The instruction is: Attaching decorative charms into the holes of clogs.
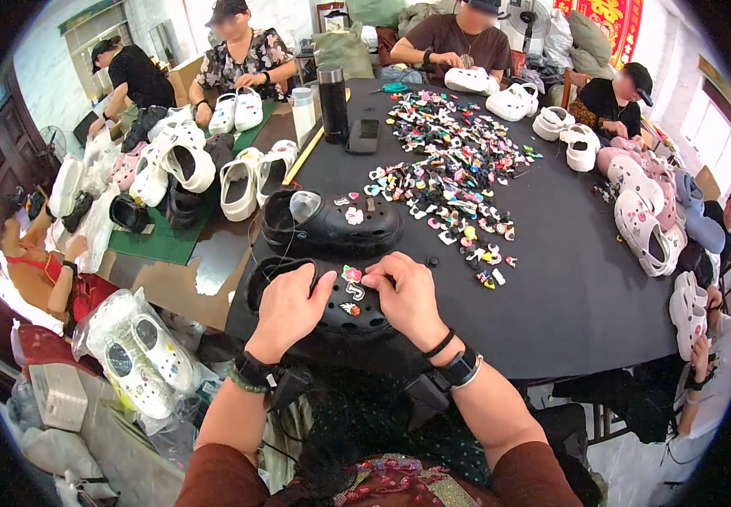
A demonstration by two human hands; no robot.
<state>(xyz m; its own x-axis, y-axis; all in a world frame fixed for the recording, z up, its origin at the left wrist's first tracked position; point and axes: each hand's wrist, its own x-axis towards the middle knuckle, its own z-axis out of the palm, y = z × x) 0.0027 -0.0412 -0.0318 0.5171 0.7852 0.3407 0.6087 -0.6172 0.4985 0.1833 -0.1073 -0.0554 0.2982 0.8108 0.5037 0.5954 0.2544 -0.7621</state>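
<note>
A black clog lies in front of me at the near edge of the table. My left hand grips it by the heel end, fingers partly hidden in the opening and thumb on top. My right hand is closed over the toe end, thumb and forefinger pinched beside a pink flower charm; what they hold is hidden. Below the flower sit a letter-shaped charm and a flaming basketball charm. Just beyond rests a second black clog with several charms and a clear piece in its opening.
Loose charms spread over the dark table. A black bottle and a phone stand beyond the clogs. White clogs lie left, with more clogs right. Bagged clogs sit lower left. Several people work around the table.
</note>
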